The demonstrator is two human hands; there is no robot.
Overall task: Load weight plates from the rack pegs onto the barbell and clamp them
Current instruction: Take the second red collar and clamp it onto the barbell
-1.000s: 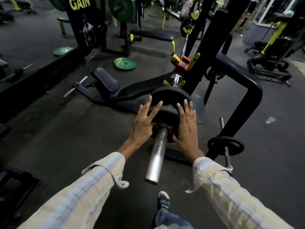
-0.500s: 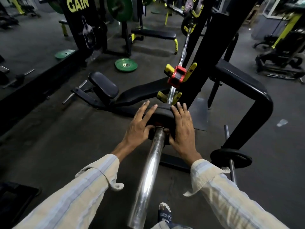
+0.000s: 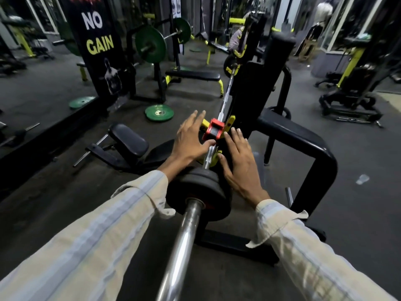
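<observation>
The chrome barbell sleeve [image 3: 184,240] runs from the bottom centre up to two black weight plates [image 3: 199,192] stacked against each other on it. Beyond them the thin bar shaft passes a red and yellow bar holder [image 3: 214,131] on the black rack upright [image 3: 253,88]. My left hand [image 3: 191,140] hovers with fingers spread to the left of the shaft, past the plates. Right of the shaft is my right hand [image 3: 240,164], also spread and flat, just beyond the plates' rim. Neither hand holds anything. No clamp shows on the sleeve.
A black bench [image 3: 130,142] lies low at the left. Green plates [image 3: 159,112] rest on the floor behind it. A black curved frame [image 3: 303,144] stands at the right, with a thin peg [image 3: 288,196] below it. Another loaded rack [image 3: 150,47] stands at the back.
Both hands pressed the outer plate along the sleeve against the inner one, then left its face and moved forward past the plates. The view has come closer and tilted up.
</observation>
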